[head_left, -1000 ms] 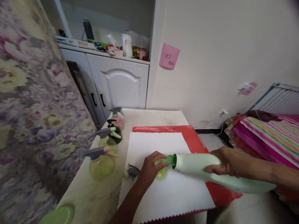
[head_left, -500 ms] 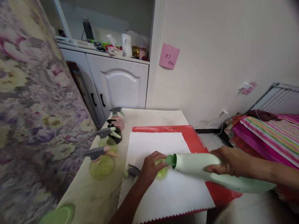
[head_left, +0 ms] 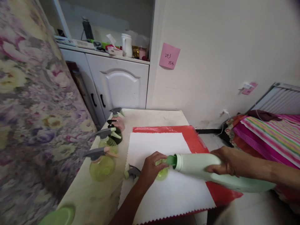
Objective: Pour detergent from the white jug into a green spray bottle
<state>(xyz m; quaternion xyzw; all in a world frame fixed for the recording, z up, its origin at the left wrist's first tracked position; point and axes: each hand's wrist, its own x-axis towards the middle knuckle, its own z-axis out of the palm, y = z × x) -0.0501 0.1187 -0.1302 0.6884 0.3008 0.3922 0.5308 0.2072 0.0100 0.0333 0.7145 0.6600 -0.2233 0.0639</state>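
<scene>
My left hand (head_left: 152,167) is closed around the neck of a small yellow-green bottle (head_left: 161,175) that stands on a white sheet (head_left: 178,197). In my right hand (head_left: 225,162) is a large pale green jug (head_left: 197,164), tipped nearly level. Its green spout (head_left: 172,160) meets the top of the small bottle; whether liquid is flowing I cannot tell. A loose grey spray head (head_left: 133,172) lies on the sheet just left of my left hand.
Along the table's left side stand a yellow spray bottle (head_left: 102,168), another behind it (head_left: 107,142), a dark pump bottle (head_left: 116,132) and a pink spray bottle (head_left: 118,120). A green lid (head_left: 58,215) is at lower left. Red plastic (head_left: 199,143) lies under the sheet.
Almost nothing differs. Both hands, the small bottle and the tilted jug keep their places, with the jug's rear end shifted very slightly.
</scene>
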